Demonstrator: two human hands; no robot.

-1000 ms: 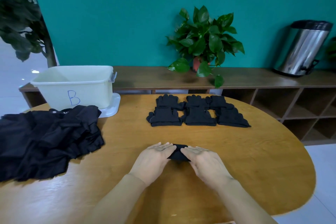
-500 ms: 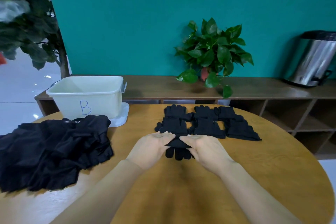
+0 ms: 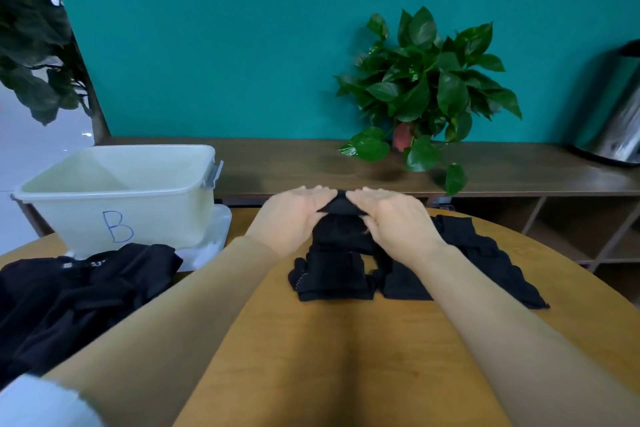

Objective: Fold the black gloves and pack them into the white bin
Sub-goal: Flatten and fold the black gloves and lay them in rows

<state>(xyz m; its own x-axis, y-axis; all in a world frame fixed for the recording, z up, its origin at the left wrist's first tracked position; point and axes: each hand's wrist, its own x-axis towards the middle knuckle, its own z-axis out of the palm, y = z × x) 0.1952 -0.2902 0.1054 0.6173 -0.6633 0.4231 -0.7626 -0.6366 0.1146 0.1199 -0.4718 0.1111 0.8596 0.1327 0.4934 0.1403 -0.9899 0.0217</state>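
Note:
My left hand [image 3: 296,217] and my right hand [image 3: 396,220] hold a folded black glove [image 3: 341,207] between them, pinching it at its left and right ends with the fingers lying over the top. They are at the far side of the round wooden table [image 3: 346,357], over the back of a group of folded black gloves [image 3: 334,276] laid in rows. More folded gloves [image 3: 485,263] lie to the right, partly hidden by my right forearm. The white bin [image 3: 117,201], marked with a blue B, stands at the far left and looks empty.
A heap of black clothing [image 3: 76,295] lies on the table's left side in front of the bin. The bin sits on its white lid [image 3: 214,239]. Behind the table runs a low wooden shelf [image 3: 502,170] with a potted plant [image 3: 426,94] and a steel pedal bin [image 3: 620,128].
Both hands have carried the folded glove from the table's near middle away from me to the back of the rows of gloves. The camera has moved closer and tilted.

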